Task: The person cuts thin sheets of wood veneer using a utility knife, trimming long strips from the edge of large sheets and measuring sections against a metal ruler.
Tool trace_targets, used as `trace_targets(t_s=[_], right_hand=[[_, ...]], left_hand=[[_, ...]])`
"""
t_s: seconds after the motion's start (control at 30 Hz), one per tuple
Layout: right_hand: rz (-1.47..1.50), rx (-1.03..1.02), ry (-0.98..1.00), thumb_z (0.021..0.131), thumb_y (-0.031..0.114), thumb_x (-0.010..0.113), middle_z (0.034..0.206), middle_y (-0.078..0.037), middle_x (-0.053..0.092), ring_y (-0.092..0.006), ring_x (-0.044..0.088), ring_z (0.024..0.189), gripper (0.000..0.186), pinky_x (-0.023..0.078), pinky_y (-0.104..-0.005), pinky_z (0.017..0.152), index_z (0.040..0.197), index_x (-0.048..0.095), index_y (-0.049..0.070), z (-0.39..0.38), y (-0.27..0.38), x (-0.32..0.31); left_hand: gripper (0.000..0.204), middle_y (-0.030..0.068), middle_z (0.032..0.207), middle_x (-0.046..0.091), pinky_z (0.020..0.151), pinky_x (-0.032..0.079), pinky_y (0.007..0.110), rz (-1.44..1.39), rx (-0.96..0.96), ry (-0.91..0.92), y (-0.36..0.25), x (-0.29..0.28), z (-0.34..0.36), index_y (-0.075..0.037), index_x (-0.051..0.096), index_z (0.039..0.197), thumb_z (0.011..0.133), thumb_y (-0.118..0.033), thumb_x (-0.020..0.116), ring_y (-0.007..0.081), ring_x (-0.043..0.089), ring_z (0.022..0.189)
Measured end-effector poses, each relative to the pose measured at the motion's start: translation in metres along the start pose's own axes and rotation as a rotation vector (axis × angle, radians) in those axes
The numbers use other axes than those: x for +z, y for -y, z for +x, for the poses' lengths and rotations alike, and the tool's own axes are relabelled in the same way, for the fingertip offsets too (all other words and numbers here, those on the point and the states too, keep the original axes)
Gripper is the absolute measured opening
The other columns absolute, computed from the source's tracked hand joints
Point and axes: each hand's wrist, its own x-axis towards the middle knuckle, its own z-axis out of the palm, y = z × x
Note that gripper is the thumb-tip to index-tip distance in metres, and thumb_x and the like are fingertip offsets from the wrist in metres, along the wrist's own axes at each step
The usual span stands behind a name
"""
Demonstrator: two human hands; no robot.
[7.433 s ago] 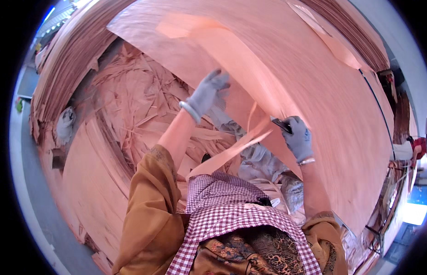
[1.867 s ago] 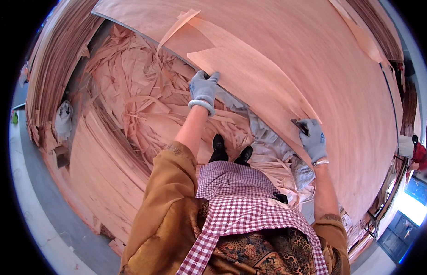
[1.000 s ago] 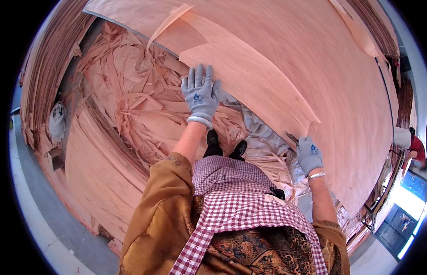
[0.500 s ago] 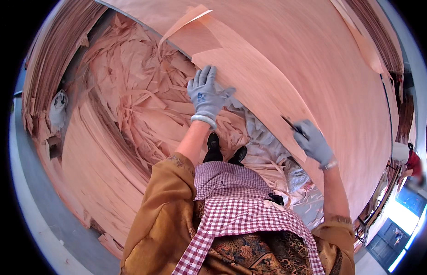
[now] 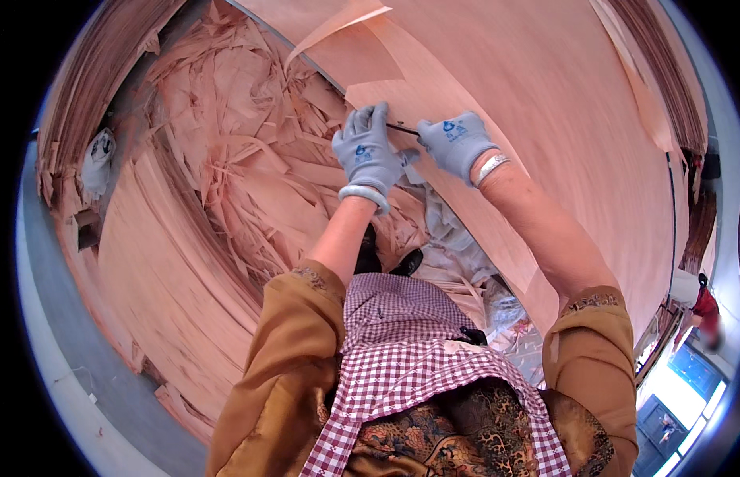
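My left hand [image 5: 366, 155], in a grey-blue glove, lies at the near left edge of a long pale wood veneer strip [image 5: 437, 91]. Its fingers are stretched out, with the thumb spread to the right. Close beside it, my right hand [image 5: 459, 145], gloved alike, is closed around a slim dark knife [image 5: 403, 129]. The knife points left toward my left fingertips, over the strip; whether its tip touches the wood I cannot tell. Beneath the strip spreads a broad pinkish veneer sheet [image 5: 585, 143]. Part of the strip is hidden under my right hand and forearm.
A heap of torn veneer scraps [image 5: 243, 151] covers the floor at left. Veneer stacks [image 5: 171, 262] stand farther left, near a white plastic bag [image 5: 98, 163]. A loose curled veneer piece [image 5: 334, 30] rises at the far end. Crumpled plastic sheeting [image 5: 449, 226] hangs below the sheet's edge.
My right hand has swung far up and left with the knife, from the strip's near right part to beside my left hand. My left hand has barely shifted.
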Motion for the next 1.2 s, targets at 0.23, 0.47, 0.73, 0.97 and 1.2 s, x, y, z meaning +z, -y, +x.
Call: trace_targets(t_s=[0.23, 0.47, 0.73, 0.97, 1.2], right_hand=[[0.16, 0.138, -0.03, 0.089, 0.022, 0.046, 0.078, -0.016, 0.066, -0.0349, 0.066, 0.075, 0.016, 0.049, -0.0459, 0.063, 0.091, 0.054, 0.007, -0.068, -0.024, 0.034], [0.276, 0.554, 0.172, 0.083, 0.013, 0.05, 0.074, -0.023, 0.066, -0.0367, 0.067, 0.069, 0.015, 0.052, -0.0456, 0.063, 0.093, 0.048, 0.002, -0.18, 0.04, 0.097], [0.564, 0.541, 0.403, 0.087, 0.018, 0.048, 0.089, -0.026, 0.063, -0.0415, 0.063, 0.078, 0.024, 0.049, -0.0489, 0.068, 0.105, 0.05, 0.002, -0.277, 0.052, 0.119], [0.492, 0.522, -0.501, 0.084, 0.017, 0.054, 0.11, -0.02, 0.056, -0.0378, 0.058, 0.096, 0.037, 0.048, -0.0451, 0.076, 0.121, 0.05, 0.012, -0.236, -0.038, 0.084], [0.426, 0.631, -0.246, 0.08, 0.028, 0.061, 0.084, -0.016, 0.062, -0.0327, 0.062, 0.084, 0.031, 0.048, -0.0421, 0.07, 0.105, 0.062, 0.011, -0.219, -0.078, 0.086]], left_hand=[[0.092, 0.0076, 0.129, 0.047, 0.098, 0.035, 0.04, 0.044, -0.036, 0.095, -0.004, -0.014, -0.003, -0.015, 0.045, 0.132, 0.054, -0.047, 0.083, 0.0265, 0.042, 0.122], [0.091, 0.0089, 0.134, 0.043, 0.1, 0.035, 0.041, 0.079, -0.092, 0.167, -0.008, -0.012, 0.003, -0.015, 0.043, 0.133, 0.057, -0.047, 0.082, 0.0295, 0.041, 0.124], [0.092, 0.0118, 0.137, 0.04, 0.1, 0.036, 0.041, 0.147, -0.068, 0.196, -0.009, -0.008, 0.004, -0.013, 0.04, 0.136, 0.061, -0.049, 0.079, 0.0305, 0.04, 0.125], [0.092, 0.0129, 0.136, 0.039, 0.101, 0.034, 0.041, 0.135, -0.069, 0.169, -0.009, -0.008, 0.001, -0.012, 0.039, 0.137, 0.063, -0.048, 0.079, 0.0303, 0.037, 0.126], [0.115, 0.0169, 0.148, 0.023, 0.111, 0.023, 0.038, 0.01, -0.144, 0.13, -0.013, -0.008, 0.0, -0.004, 0.02, 0.143, 0.057, -0.044, 0.084, 0.0311, 0.022, 0.137]])
